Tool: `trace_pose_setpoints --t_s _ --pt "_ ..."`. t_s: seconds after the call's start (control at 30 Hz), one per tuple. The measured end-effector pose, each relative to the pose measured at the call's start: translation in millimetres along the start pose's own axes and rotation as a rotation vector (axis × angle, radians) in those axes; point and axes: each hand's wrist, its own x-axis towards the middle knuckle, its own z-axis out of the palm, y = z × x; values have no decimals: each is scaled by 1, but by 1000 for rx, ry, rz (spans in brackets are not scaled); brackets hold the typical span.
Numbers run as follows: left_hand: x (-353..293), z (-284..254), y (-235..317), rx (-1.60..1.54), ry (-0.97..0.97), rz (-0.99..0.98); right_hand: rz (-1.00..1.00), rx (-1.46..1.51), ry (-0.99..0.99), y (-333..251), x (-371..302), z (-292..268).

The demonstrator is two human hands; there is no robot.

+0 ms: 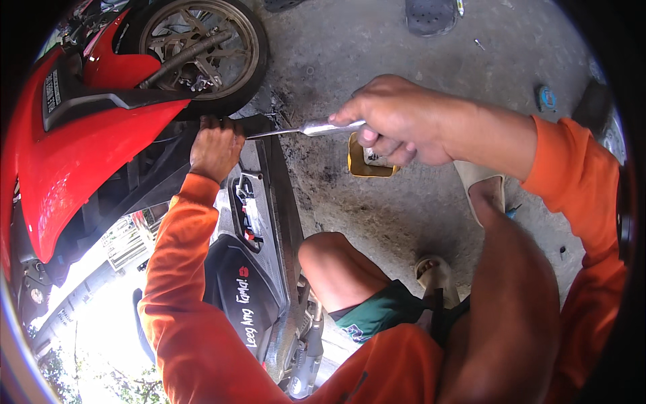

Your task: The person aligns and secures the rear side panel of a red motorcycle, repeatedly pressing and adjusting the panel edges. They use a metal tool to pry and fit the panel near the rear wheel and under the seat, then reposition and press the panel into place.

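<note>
A screwdriver (330, 128) with a clear, shiny handle and a thin metal shaft lies level in my right hand (404, 121), whose fingers are wrapped round the handle. Its shaft points left, and the tip meets the edge of the black panel (254, 125) of a red and black scooter (108, 161). What the tip touches is too small to make out. My left hand (217, 147) is closed over that same panel beside the tip, fingers curled over its far edge and partly hidden.
The scooter's front wheel (252, 64) stands at the far left, its black seat (245, 286) nearer me. On the concrete floor are a cut yellow container (356, 165) with small bits inside, a dark clog (431, 19) and a small round blue-topped item (547, 98). My bent knees flank the near side.
</note>
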Motion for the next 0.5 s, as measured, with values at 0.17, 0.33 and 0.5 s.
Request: trace_pose_setpoints --t_s 0.17,0.33,0.5 --pt "3 -1 0 -18 -30 -10 -51 -203 17 1 0 -2" --pt "0 2 1 -23 7 -22 -732 -1359 344 22 -3 8" --pt "1 8 1 -72 24 -42 -230 -328 106 6 7 6"
